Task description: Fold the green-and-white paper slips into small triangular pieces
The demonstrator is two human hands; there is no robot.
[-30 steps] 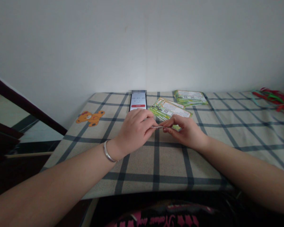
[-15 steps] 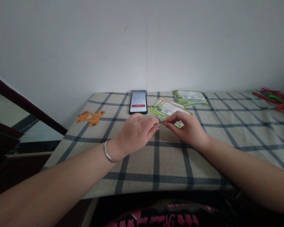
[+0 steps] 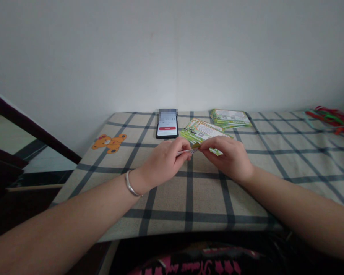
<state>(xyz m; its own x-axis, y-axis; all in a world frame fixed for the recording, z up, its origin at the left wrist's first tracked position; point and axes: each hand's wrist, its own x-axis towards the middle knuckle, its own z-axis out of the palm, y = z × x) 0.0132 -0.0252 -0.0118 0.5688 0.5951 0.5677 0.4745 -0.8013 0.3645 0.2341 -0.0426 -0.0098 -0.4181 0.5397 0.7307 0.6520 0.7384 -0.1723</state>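
I am reading this from the head camera alone, the only feed I have, and the person's left hand (image 3: 166, 160), with a smooth silver bangle (image 3: 132, 184) on its wrist, and right hand (image 3: 226, 160) are meeting in mid-air above a beige tablecloth with navy check lines (image 3: 189, 202). Both hands are closed in small pinches, not clenched, on a narrow pale printed paper strip (image 3: 187, 151) with an olive-gold end. The strip is lying almost level between them, its gold end in the right thumb and forefinger and its pale end by the left fingertips, though I cannot see the left thumb's exact hold. Just beyond the hands, fanned green-and-white printed cards (image 3: 202, 131) are resting on the cloth, a tidier green-and-white card stack (image 3: 231, 117) is sitting behind them, and a black smartphone showing a timer with a red button (image 3: 166, 124) is lying near the far edge. I am judging that light, even fingertip pressure and a strip held clear of the cards would serve best here.
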